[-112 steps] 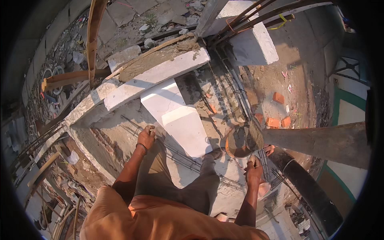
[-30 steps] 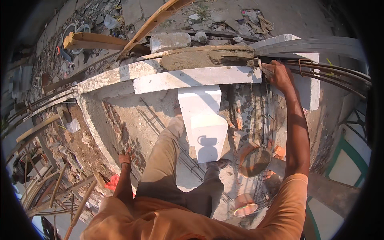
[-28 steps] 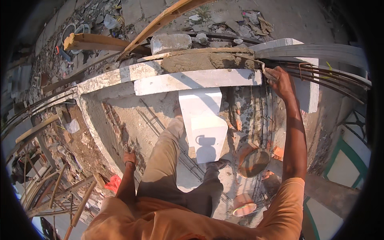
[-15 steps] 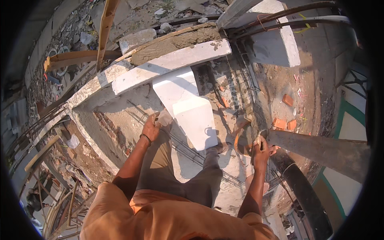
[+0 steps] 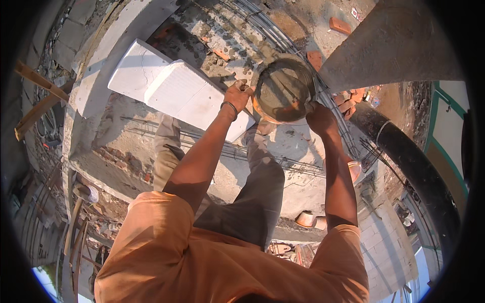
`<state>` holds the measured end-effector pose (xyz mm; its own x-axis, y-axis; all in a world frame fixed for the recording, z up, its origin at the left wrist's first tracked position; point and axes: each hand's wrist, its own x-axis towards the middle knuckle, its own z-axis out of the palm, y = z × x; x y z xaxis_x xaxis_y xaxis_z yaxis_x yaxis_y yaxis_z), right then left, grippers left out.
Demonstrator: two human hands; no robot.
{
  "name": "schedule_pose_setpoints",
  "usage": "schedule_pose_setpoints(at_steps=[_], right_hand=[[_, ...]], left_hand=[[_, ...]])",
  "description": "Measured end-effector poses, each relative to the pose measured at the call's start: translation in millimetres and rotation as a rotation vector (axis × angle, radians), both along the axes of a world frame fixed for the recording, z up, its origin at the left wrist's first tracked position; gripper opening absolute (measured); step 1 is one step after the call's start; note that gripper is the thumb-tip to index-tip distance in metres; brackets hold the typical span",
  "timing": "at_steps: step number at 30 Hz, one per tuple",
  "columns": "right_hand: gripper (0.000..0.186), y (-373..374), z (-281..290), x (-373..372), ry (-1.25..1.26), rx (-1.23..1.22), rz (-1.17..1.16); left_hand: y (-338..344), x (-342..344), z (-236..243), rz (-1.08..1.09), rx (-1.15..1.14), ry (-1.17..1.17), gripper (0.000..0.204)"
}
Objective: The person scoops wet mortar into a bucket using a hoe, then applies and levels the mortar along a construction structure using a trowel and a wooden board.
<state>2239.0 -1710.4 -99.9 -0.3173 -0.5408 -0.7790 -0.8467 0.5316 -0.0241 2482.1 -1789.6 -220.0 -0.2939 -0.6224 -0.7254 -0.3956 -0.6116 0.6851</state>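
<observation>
A round mortar pan (image 5: 284, 87) with an orange-brown rim and wet grey mortar inside is tilted in front of me, beside a run of rebar. My right hand (image 5: 322, 119) grips its right rim, fingers wrapped over the edge. On the opposite side, my left hand (image 5: 238, 95) has its fingers curled closed at the left rim; the fingertips are partly hidden. Left of the pan, near my left forearm, lie two white blocks (image 5: 189, 98), one overlapping the other. The left one has a crack across its face.
Long rebar (image 5: 273, 34) runs beyond the pan. A broad grey board (image 5: 389, 45) juts in at the upper right, above a thick black pipe (image 5: 404, 151). Loose bricks (image 5: 340, 26) lie beyond. A concrete beam (image 5: 108, 60) rises at left, with wooden props (image 5: 43, 108) past it.
My view has turned to the right. The left hand has come across from beside the white blocks to the pan. The pan has tipped so its mortar faces me, still in my right hand.
</observation>
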Motion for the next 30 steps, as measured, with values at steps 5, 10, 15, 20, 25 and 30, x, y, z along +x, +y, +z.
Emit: schedule_pose_setpoints(at_steps=[5, 10, 15, 20, 25, 30], right_hand=[[0.021, -38, -38, -16, 0.334, -0.306, 0.316], [0.014, -2, -11, 26, -0.014, -0.262, 0.484], [0.029, 69, 7, -17, 0.049, -0.222, 0.145], [0.031, 119, -55, -31, 0.181, -0.328, -0.087], [0.033, 134, -87, -10, -0.167, -0.393, -0.233], [0.034, 159, -111, -3, -0.342, -0.674, -0.296]], left_hand=[[0, -29, -19, 0.058, 0.045, 0.179, 0.013], [-3, -1, -38, 0.129, -0.055, 0.226, 0.022], [21, -18, -6, 0.070, -0.049, 0.286, 0.026], [49, -57, 31, -0.097, -0.103, 0.252, 0.016], [66, -71, 48, -0.144, -0.259, 0.168, 0.019], [75, -79, 51, -0.229, -0.508, 0.159, 0.017]])
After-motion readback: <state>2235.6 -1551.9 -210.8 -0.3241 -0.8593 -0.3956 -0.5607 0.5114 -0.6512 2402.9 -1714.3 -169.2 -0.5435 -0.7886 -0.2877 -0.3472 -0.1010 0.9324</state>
